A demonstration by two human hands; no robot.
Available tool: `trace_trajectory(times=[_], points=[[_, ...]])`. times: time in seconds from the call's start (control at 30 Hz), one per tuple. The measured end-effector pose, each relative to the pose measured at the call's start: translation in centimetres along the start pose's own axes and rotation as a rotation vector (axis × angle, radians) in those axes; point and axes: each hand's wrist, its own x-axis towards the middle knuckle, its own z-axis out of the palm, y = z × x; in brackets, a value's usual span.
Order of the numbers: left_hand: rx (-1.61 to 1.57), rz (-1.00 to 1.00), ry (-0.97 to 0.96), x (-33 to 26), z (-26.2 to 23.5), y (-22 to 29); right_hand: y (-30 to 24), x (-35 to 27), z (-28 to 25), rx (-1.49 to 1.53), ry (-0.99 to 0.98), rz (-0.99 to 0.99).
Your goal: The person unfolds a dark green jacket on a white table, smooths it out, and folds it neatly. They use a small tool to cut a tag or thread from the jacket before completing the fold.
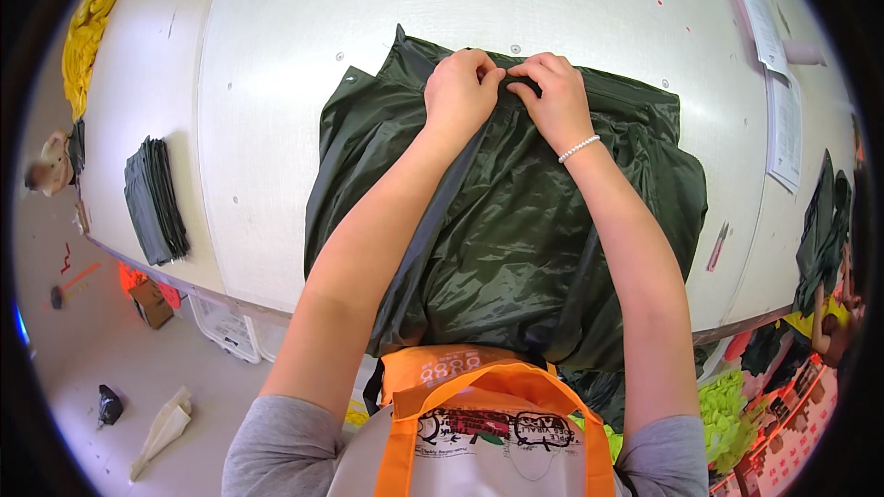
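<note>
A dark green shiny garment (516, 230) lies spread on the white table (276, 83), its lower part hanging over the near edge. My left hand (460, 92) and my right hand (552, 97) are side by side at the garment's far edge, both pinching the fabric there with closed fingers. A pearl bracelet (578, 148) circles my right wrist. My forearms reach across the middle of the garment.
A stack of folded dark green pieces (155, 201) sits at the table's left. Yellow fabric (92, 23) lies far left. Papers (772, 46) lie at the right edge, near more dark garments (822, 230). An orange-strapped bag (479, 414) hangs at my chest. Crates (226, 327) stand under the table.
</note>
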Motion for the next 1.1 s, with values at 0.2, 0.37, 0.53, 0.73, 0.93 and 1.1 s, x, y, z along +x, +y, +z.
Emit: trace_trajectory(times=[0.2, 0.37, 0.53, 0.73, 0.93, 1.1], points=[[0.264, 0.276, 0.133, -0.3, -1.4, -2.1, 0.1, -0.2, -0.5, -0.037, -0.03, 0.046], [0.37, 0.331, 0.267, -0.6, -2.2, -2.6, -0.6, -0.2, -0.3, -0.04, -0.02, 0.07], [0.22, 0.304, 0.275, 0.2, -3.0, -2.7, -0.1, 0.4, -1.3, -0.021, -0.02, 0.085], [0.197, 0.401, 0.327, -1.3, -7.1, -5.8, 0.5, -8.3, -11.4, -0.226, 0.326, 0.368], [0.289, 0.554, 0.214, 0.1, -5.8, -4.9, 18.7, -33.7, -25.7, -0.8, 0.374, 0.917], [0.304, 0.465, 0.15, 1.3, -5.1, -4.8, 18.3, -34.6, -24.1, -0.686, 0.305, 0.962]])
